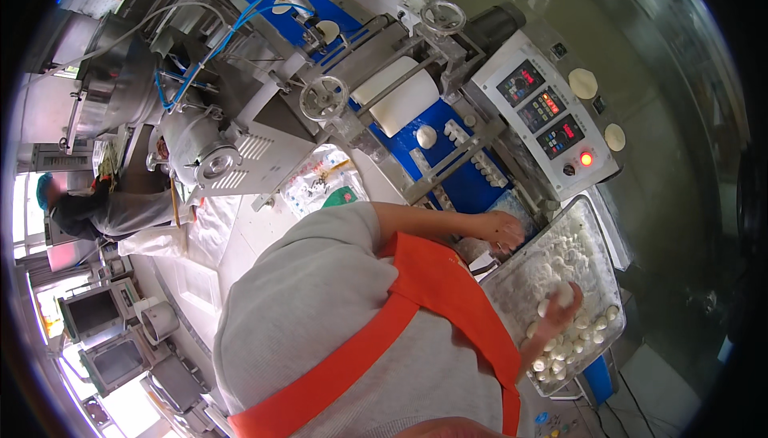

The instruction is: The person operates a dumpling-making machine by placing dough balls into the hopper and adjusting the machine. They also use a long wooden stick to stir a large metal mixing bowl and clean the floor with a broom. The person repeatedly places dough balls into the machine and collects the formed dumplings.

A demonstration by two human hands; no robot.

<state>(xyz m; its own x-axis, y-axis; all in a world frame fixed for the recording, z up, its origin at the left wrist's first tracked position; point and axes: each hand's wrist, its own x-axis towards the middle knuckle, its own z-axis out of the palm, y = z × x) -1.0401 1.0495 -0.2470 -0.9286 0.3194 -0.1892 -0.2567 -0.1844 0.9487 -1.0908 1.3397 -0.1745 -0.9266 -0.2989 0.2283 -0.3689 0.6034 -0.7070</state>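
Observation:
My left hand (506, 231) is at the near end of a blue conveyor belt (471, 195), beside crumpled clear plastic, its fingers curled downward; whether it holds anything is hidden. Over a floured metal tray (510, 276), my right hand (563, 312) is blurred, its fingers around a pale dough ball (561, 295). Several small dough balls (561, 351) lie in the tray's lower part, and loose flour (564, 252) covers its upper part. A larger dough piece (426, 137) sits on the belt before a white roller (399, 96). Metal guide bars cross the belt.
A control panel (546, 114) with red displays adjoins the belt. Handwheels (324, 98) flank the roller. Flat dough rounds (328, 31) lie on the farther belt. A steel machine (210, 150) with blue hoses stands at left. Another person (114, 213) is farther off. A sack (324, 183) lies on the floor.

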